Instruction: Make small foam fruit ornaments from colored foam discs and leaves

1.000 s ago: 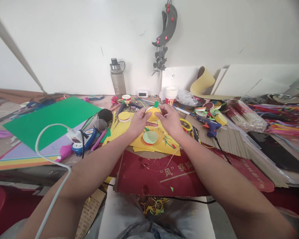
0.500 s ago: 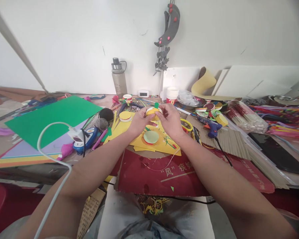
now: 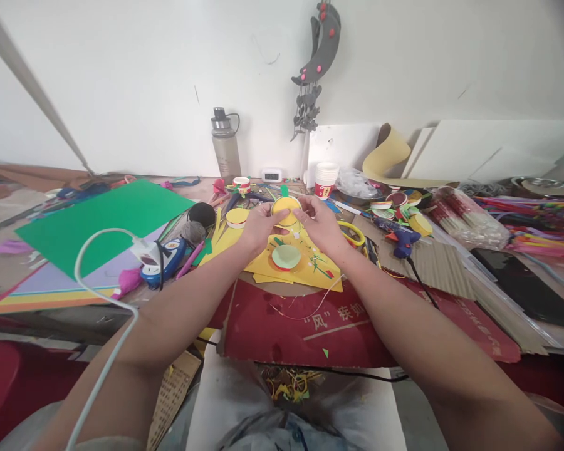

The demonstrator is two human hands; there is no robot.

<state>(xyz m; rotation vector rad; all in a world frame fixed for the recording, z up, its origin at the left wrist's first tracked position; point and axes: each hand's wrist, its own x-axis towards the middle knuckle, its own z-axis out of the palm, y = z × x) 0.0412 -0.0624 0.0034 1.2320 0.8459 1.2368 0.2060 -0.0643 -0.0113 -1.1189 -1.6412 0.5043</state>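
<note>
Cluttered table (image 3: pixel 4 272) against white wall (image 3: pixel 145 81)

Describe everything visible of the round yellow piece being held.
The round yellow piece has a flat, paper-like face, a pale rim and a green tab at its top. Held above the yellow sheets, face toward the viewer, it is gripped from both sides by left hand and right hand; its back is hidden.

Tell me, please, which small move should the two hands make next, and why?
Perhaps press gently around the rim of the yellow disc: the left hand and the right hand already hold it from both sides, thumbs at its yellow face, with a green tab at its top edge.
</note>
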